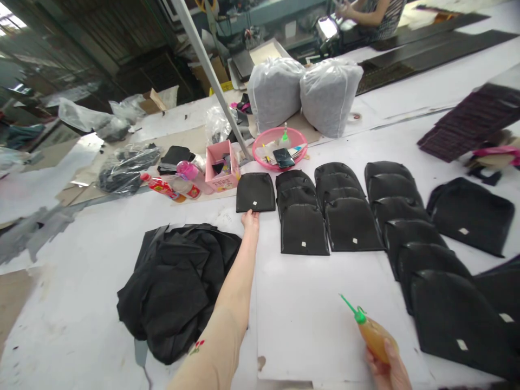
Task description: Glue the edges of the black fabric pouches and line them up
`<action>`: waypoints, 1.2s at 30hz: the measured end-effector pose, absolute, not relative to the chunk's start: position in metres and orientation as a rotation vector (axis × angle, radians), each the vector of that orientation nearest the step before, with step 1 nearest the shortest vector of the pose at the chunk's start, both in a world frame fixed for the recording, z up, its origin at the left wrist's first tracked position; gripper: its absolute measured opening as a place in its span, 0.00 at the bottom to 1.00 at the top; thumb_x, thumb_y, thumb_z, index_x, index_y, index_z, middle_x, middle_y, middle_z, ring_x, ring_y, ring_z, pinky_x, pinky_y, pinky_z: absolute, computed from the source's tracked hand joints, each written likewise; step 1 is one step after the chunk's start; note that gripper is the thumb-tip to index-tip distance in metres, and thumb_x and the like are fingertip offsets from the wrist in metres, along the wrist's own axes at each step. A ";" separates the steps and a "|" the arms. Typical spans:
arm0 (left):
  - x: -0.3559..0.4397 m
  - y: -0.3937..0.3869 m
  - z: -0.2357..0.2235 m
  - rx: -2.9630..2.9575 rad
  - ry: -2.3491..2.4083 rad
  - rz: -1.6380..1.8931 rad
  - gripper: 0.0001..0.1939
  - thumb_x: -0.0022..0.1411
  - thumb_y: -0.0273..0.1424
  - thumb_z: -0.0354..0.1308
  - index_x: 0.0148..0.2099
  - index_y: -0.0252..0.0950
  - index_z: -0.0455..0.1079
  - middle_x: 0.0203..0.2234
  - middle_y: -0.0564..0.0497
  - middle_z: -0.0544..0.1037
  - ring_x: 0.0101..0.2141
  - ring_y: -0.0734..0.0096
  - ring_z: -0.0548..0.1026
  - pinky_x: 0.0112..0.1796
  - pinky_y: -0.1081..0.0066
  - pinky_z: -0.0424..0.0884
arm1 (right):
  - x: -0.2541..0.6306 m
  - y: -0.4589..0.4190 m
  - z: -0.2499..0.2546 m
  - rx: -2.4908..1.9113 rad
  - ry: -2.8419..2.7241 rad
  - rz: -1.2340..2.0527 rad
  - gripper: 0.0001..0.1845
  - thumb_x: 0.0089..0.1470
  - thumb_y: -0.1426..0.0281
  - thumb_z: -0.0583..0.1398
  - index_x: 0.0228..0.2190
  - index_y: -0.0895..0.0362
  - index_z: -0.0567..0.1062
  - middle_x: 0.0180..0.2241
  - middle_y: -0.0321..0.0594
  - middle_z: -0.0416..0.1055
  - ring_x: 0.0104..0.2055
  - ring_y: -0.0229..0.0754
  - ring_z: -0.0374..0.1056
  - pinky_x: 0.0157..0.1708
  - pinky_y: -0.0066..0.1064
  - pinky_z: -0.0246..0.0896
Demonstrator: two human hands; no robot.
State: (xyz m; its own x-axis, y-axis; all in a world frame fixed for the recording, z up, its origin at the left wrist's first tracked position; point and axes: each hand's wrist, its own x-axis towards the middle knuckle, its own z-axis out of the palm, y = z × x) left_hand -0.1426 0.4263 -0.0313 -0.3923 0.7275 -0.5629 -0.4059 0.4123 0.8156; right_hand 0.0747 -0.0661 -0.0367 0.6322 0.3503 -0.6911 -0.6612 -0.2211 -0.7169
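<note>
My left hand (249, 218) reaches forward, its fingers closed on the near edge of a flat black panel (255, 190) with rounded top corners and a small pale tag. In my right hand (388, 366), low on the right, is a squeeze bottle (376, 337) of amber liquid, its green nozzle tipped up and to the left. Right of the held panel lie overlapping columns of similar black panels (304, 230). A crumpled pile of black fabric (179, 281) sits left of my left forearm.
Beyond the panels stand a pink basket (260, 161), a pink box (211, 165) and drink bottles (162, 187). Two plastic-wrapped bundles (276, 92) rest behind them, near a slanted metal pole (211, 76). Another person (374, 16) is at the far side.
</note>
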 end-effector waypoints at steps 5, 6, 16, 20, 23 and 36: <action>-0.146 0.426 -0.039 0.390 1.676 1.155 0.10 0.59 0.21 0.58 0.34 0.37 0.59 0.24 0.55 0.71 0.27 0.76 0.77 0.34 0.72 0.78 | 0.075 -0.060 -0.031 -1.503 0.440 0.975 0.29 0.30 0.57 0.76 0.38 0.51 0.82 0.39 0.38 0.79 0.26 0.39 0.72 0.16 0.26 0.68; -0.147 0.425 -0.039 0.423 1.711 1.125 0.09 0.59 0.22 0.58 0.34 0.37 0.60 0.24 0.56 0.70 0.25 0.77 0.76 0.32 0.73 0.77 | 0.075 -0.059 -0.029 -1.500 0.452 0.972 0.30 0.29 0.57 0.76 0.38 0.51 0.82 0.39 0.37 0.79 0.27 0.39 0.72 0.16 0.26 0.69; -0.175 0.345 -0.021 0.988 1.821 0.913 0.06 0.59 0.22 0.57 0.31 0.36 0.66 0.28 0.54 0.71 0.31 0.74 0.73 0.39 0.71 0.74 | 0.072 -0.057 -0.024 -1.470 0.363 0.963 0.30 0.32 0.56 0.76 0.39 0.54 0.80 0.36 0.35 0.78 0.27 0.37 0.71 0.18 0.24 0.67; -0.216 0.248 -0.010 1.901 1.717 0.615 0.05 0.62 0.23 0.57 0.40 0.38 0.71 0.41 0.47 0.75 0.46 0.63 0.73 0.51 0.63 0.70 | 0.073 -0.057 -0.027 -1.465 0.282 0.972 0.29 0.36 0.55 0.75 0.39 0.56 0.79 0.35 0.36 0.77 0.26 0.36 0.69 0.17 0.24 0.64; -0.253 0.189 -0.010 2.149 1.866 0.390 0.11 0.63 0.25 0.60 0.48 0.38 0.70 0.50 0.43 0.72 0.55 0.56 0.69 0.55 0.58 0.67 | 0.074 -0.056 -0.031 -1.454 0.222 0.978 0.30 0.35 0.54 0.76 0.38 0.56 0.78 0.34 0.37 0.76 0.27 0.37 0.69 0.16 0.25 0.63; -0.276 0.172 -0.002 1.995 2.162 -0.260 0.10 0.63 0.25 0.59 0.46 0.28 0.71 0.46 0.34 0.74 0.48 0.52 0.72 0.46 0.61 0.71 | 0.043 -0.055 -0.010 -1.394 0.186 1.055 0.30 0.34 0.55 0.76 0.39 0.55 0.77 0.37 0.37 0.74 0.31 0.37 0.68 0.18 0.22 0.60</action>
